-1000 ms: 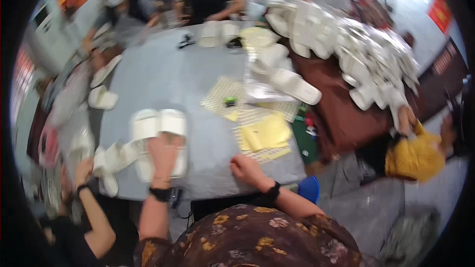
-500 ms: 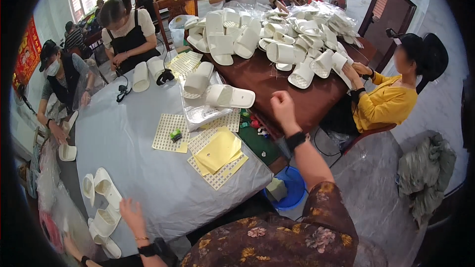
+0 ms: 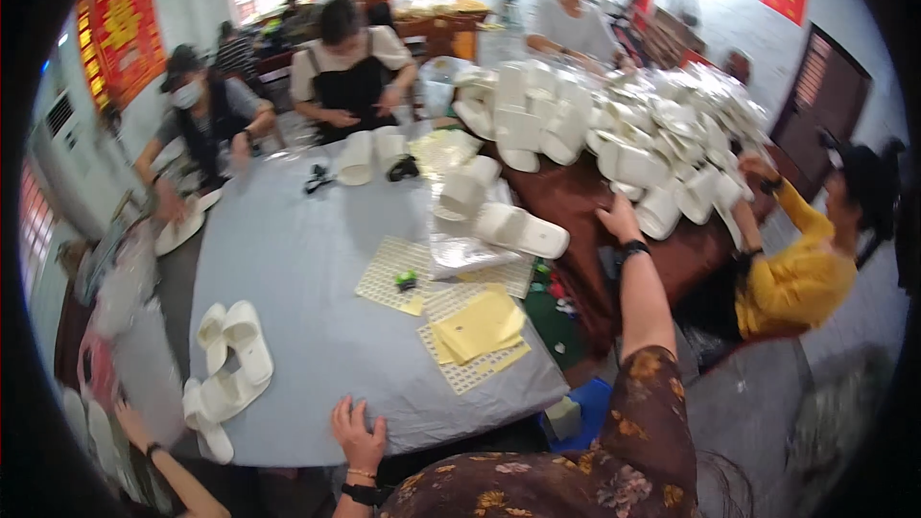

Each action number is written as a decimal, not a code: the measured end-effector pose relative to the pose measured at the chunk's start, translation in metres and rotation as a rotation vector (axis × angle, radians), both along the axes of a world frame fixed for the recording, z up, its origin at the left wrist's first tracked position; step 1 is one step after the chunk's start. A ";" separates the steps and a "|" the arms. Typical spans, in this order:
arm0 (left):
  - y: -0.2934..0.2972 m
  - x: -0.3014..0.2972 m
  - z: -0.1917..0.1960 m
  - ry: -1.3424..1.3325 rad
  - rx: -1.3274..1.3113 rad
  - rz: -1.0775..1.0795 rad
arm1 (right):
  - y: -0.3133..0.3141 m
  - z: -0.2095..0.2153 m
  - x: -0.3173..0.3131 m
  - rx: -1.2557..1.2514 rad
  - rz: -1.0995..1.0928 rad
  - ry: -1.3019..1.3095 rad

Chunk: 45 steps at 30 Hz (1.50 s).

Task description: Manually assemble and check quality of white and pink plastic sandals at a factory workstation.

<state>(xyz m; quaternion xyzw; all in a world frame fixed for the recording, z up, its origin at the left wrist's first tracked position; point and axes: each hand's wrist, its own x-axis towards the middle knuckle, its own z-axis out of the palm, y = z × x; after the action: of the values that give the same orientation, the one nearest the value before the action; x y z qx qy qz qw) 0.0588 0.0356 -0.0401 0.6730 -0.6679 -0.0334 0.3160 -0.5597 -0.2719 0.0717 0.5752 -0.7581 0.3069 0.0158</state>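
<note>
My right hand (image 3: 622,219) is stretched toward the near edge of a big heap of white slippers (image 3: 628,165) on the brown-covered table. Its thumb stands apart from the fingers, and the fingertips are at the end of one slipper; a firm hold on it does not show. My left hand (image 3: 359,434) lies on the near edge of the grey-covered table (image 3: 317,278), fingers spread, holding nothing. Between the hands are yellow sticker sheets (image 3: 477,324). A white slipper (image 3: 521,230) and another one (image 3: 467,186) rest on a silvery plastic packet (image 3: 470,251).
Several white slippers (image 3: 240,350) stand at the table's left side, near another person's hand (image 3: 134,425). A small green object (image 3: 406,281) sits on a sticker sheet. A blue bucket (image 3: 583,414) is below the right edge. Co-workers sit or stand around both tables.
My right hand has gone from a closed shape above the brown table out to the slipper heap. My left hand has moved right, onto the near table edge. The view has shifted.
</note>
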 end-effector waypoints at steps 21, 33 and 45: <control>-0.015 -0.035 0.104 0.330 0.181 -0.452 | 0.156 0.281 0.158 -0.292 0.676 -1.347; 0.000 -0.009 0.108 0.486 -0.241 -0.321 | 0.253 0.227 0.356 0.642 1.257 -1.599; 0.004 0.025 0.067 1.152 0.154 0.056 | 0.128 0.150 0.468 0.823 1.244 -0.802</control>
<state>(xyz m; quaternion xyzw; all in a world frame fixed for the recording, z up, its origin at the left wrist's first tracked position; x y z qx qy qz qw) 0.0839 0.0399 0.0265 0.5846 -0.3661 -0.4343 0.5793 -0.0921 -0.1440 0.2214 0.6951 -0.3029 0.1398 -0.6368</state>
